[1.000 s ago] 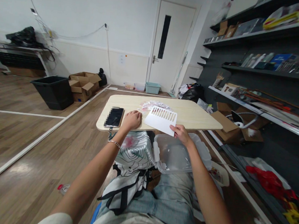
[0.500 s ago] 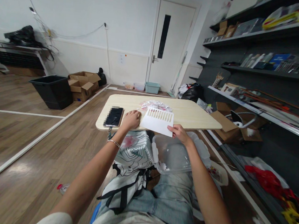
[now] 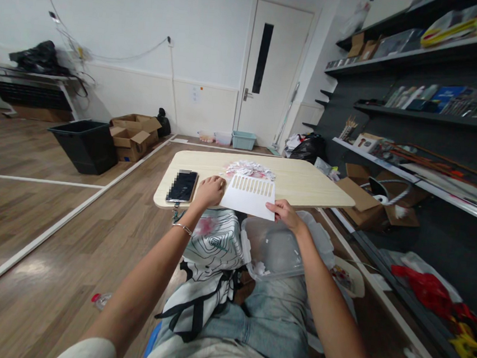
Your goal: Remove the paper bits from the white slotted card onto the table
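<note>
My right hand (image 3: pixel 286 212) pinches the near right corner of a white sheet (image 3: pixel 248 198) with a row of cut-out slots along its far edge. The sheet lies low over the near edge of the light wooden table (image 3: pixel 305 182). Curled into a loose fist, my left hand (image 3: pixel 211 191) rests on the table just left of the sheet; whether anything is in it is hidden. A heap of small white and pink paper pieces (image 3: pixel 250 169) lies right behind the sheet. A dark phone (image 3: pixel 182 186) sits to the left of my left hand.
A clear plastic tub (image 3: pixel 282 249) with paper bits rests on my lap under the table edge, next to a patterned bag (image 3: pixel 211 244). Dark shelving (image 3: pixel 418 106) runs along the right wall. A black bin (image 3: pixel 85 144) and cardboard boxes (image 3: pixel 135 132) stand on the floor at left.
My right hand has swung the slotted sheet leftward and lowered it toward the table, squaring it up in front of the paper heap. The left hand has stayed put.
</note>
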Available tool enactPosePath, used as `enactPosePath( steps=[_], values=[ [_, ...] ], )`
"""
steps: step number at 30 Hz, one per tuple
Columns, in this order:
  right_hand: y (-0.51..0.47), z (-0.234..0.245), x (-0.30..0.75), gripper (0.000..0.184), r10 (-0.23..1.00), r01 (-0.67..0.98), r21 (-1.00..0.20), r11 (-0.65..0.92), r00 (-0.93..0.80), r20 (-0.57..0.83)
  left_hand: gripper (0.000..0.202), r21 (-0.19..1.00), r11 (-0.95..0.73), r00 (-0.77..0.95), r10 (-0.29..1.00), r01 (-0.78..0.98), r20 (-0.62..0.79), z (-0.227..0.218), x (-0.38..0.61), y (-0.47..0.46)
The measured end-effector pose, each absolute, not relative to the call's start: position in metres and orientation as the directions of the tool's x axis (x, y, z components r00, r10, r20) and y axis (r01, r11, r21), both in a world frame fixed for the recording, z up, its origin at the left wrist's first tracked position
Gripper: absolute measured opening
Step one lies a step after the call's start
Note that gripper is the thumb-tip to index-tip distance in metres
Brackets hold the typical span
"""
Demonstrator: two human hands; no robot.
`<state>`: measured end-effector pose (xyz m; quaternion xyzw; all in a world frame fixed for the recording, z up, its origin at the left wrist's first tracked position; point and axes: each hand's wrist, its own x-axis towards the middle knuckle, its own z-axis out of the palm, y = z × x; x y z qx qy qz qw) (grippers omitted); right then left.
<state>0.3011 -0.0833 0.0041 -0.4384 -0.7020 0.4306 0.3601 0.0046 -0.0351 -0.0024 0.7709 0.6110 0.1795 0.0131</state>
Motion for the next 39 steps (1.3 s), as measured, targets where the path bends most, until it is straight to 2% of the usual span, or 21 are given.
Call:
enactPosePath(
  steps=[13,28,39],
  values=[
    [-0.083,0.004,0.311,0.058,0.952,0.300,-0.925,0.234,-0.265,0.155,0.040,0.264,-0.246,0.176,0.948,0.933,0.264,-0.002,0.006,-0.036],
    [-0.082,0.004,0.306,0.061,0.920,0.332,-0.903,0.272,-0.366,0.143,0.039,0.253,-0.250,0.183,0.948,0.934,0.261,-0.003,0.005,-0.036],
    [-0.087,0.003,0.303,0.058,0.917,0.306,-0.912,0.272,-0.370,0.150,0.034,0.233,-0.269,0.205,0.942,0.934,0.267,-0.002,0.005,-0.037]
  ],
)
